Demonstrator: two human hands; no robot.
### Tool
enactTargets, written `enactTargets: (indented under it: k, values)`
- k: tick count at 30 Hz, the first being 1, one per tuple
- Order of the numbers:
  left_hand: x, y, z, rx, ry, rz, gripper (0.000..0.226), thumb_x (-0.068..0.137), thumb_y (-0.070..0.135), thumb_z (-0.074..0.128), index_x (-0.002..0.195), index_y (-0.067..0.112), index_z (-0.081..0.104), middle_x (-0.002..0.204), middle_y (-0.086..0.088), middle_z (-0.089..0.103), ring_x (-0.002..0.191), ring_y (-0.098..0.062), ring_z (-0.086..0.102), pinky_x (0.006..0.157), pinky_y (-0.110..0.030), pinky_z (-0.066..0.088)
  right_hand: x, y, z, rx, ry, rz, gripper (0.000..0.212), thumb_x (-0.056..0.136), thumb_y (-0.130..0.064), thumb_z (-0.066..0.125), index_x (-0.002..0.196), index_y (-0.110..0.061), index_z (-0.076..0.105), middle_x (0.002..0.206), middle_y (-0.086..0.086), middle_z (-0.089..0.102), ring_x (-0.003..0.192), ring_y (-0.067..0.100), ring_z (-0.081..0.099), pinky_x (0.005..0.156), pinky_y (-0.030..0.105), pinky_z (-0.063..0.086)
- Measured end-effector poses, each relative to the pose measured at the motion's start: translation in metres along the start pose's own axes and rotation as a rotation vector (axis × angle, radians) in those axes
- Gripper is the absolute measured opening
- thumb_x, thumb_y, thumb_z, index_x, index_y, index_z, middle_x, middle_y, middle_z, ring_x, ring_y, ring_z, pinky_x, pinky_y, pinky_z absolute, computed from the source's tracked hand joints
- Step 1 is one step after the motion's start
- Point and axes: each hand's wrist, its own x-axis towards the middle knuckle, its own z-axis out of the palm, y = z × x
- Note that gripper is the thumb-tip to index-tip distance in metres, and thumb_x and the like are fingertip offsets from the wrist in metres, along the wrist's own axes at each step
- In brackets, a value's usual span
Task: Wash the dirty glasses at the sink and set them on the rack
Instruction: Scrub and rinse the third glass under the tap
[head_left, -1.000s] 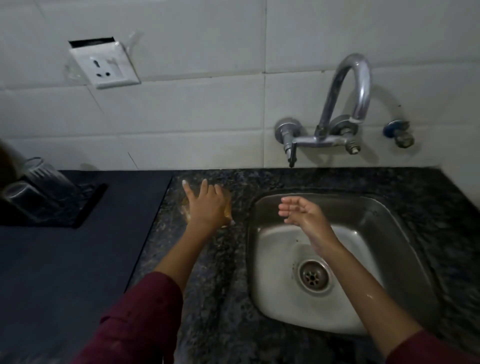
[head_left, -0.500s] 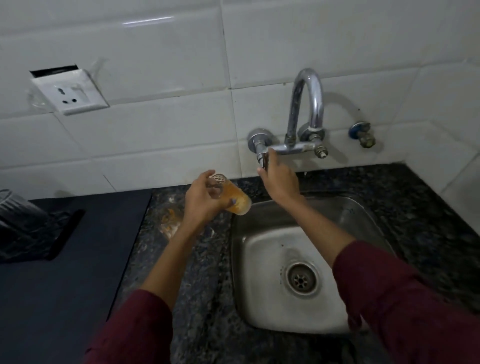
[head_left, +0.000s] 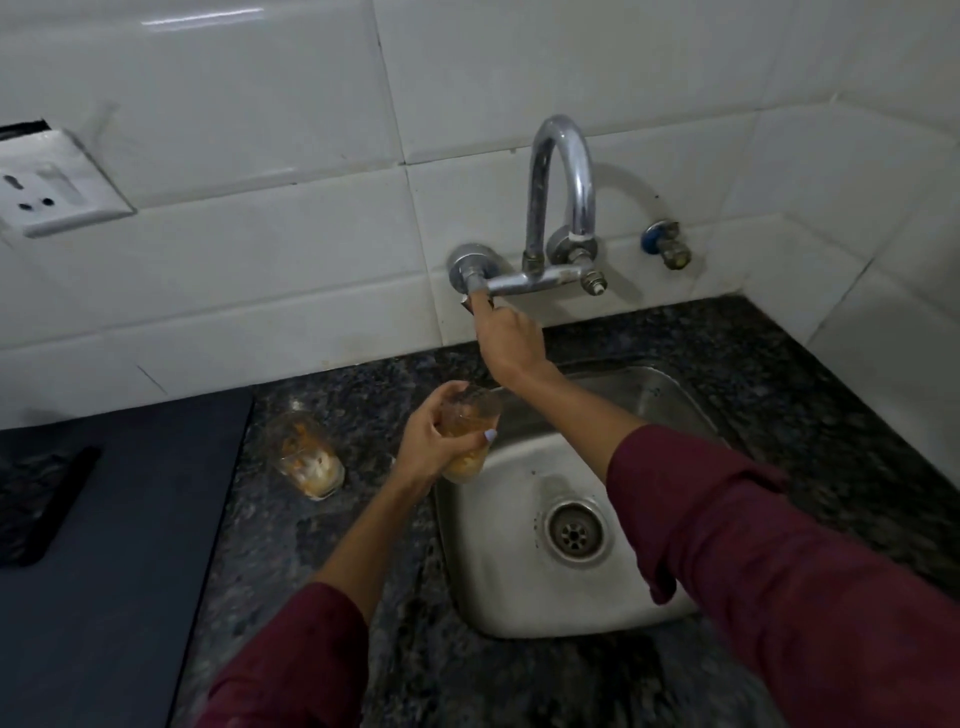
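Observation:
My left hand (head_left: 434, 441) grips a dirty glass (head_left: 467, 441) with orange residue, holding it upright over the left rim of the steel sink (head_left: 670, 415). A second dirty glass (head_left: 309, 454) stands on the granite counter to the left of it. My right hand (head_left: 506, 335) reaches up to the wall tap (head_left: 561, 208) and is closed around the tap handle under its left end. No water is seen running. The rack is only partly in view as a dark mat (head_left: 36, 504) at the far left edge.
A dark blue surface (head_left: 130, 545) covers the counter left of the speckled granite (head_left: 363, 519). The sink drain (head_left: 574, 530) is uncovered. A wall socket (head_left: 49, 195) sits on the white tiles at upper left, and a small blue valve (head_left: 665, 244) right of the tap.
My left hand lifted one glass off the counter and carried it to the sink's left rim. My right hand rose from the basin to the tap handle.

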Motion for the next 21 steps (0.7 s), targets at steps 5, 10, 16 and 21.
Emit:
enactTargets:
  k: [5,10,16,21]
  values:
    - [0.001,-0.014,0.019,0.031,-0.114,-0.009,0.068,0.063,0.014,0.087,0.122,0.026,0.055,0.111,0.004,0.066,0.098,0.000,0.065,0.080,-0.015,0.051,-0.024,0.005,-0.016,0.179,-0.177,0.079,0.059,0.097,-0.019,0.042,0.148,-0.017,0.012,0.117,0.021,0.056,0.100,0.039,0.057,0.078,0.045,0.048]
    - [0.002,-0.024,0.049,0.025,-0.142,-0.070,0.065,0.064,0.013,0.087,0.123,0.014,0.058,0.118,-0.008,0.066,0.110,-0.024,0.062,0.100,-0.043,0.048,-0.109,0.031,-0.027,0.387,-0.202,0.216,0.038,0.094,-0.013,0.046,0.132,-0.008,0.050,0.132,0.013,0.056,0.121,0.029,0.053,0.102,0.035,0.042]
    - [0.000,-0.018,0.083,-0.029,-0.231,-0.040,0.066,0.062,0.008,0.087,0.120,0.018,0.058,0.115,-0.005,0.067,0.100,-0.014,0.066,0.084,-0.023,0.054,-0.176,0.073,-0.052,0.503,-0.057,0.316,0.033,0.082,0.005,0.052,0.105,-0.010,0.071,0.102,0.009,0.073,0.097,0.022,0.067,0.084,0.020,0.046]
    - [0.004,-0.009,0.093,-0.059,-0.316,0.030,0.067,0.062,0.005,0.085,0.121,0.020,0.056,0.118,-0.004,0.065,0.106,-0.018,0.063,0.091,-0.028,0.051,-0.156,0.084,-0.056,0.407,-0.274,0.023,0.030,0.092,-0.022,0.056,0.120,-0.014,0.062,0.120,0.004,0.066,0.113,0.017,0.058,0.106,0.029,0.029]
